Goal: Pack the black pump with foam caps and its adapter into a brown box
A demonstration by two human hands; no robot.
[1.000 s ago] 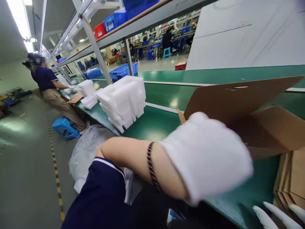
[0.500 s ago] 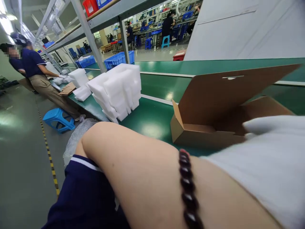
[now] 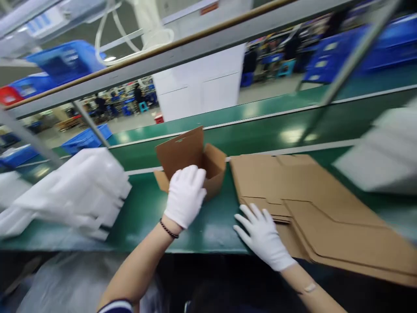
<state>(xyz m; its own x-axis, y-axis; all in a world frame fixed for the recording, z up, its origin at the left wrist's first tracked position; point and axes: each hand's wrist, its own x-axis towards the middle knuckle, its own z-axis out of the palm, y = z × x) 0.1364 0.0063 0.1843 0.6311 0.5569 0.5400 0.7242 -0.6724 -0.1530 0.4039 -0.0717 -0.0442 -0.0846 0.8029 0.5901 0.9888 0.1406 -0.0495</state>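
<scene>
A brown cardboard box [image 3: 213,171] stands on the green bench with its lid raised. My left hand [image 3: 185,195], in a white glove and with a dark bead bracelet at the wrist, is at the box's front left side. Its fingers are bent over the front edge, and their tips are hidden. Also white-gloved, my right hand [image 3: 260,234] is open with fingers spread. It is at the near left edge of a stack of flat cardboard blanks [image 3: 342,226], holding nothing; whether it touches them I cannot tell.
White foam blocks [image 3: 74,191] are piled on the left, and a blurred white foam stack [image 3: 387,152] stands on the right. Blue crates [image 3: 86,138] sit behind the left pile. A shelf rail [image 3: 137,61] with slanting posts crosses above the green bench [image 3: 140,217].
My view has swung right and back, bringing my right hand and the cardboard blanks into sight. My left arm, large and close before, now appears farther off with its hand at the box.
</scene>
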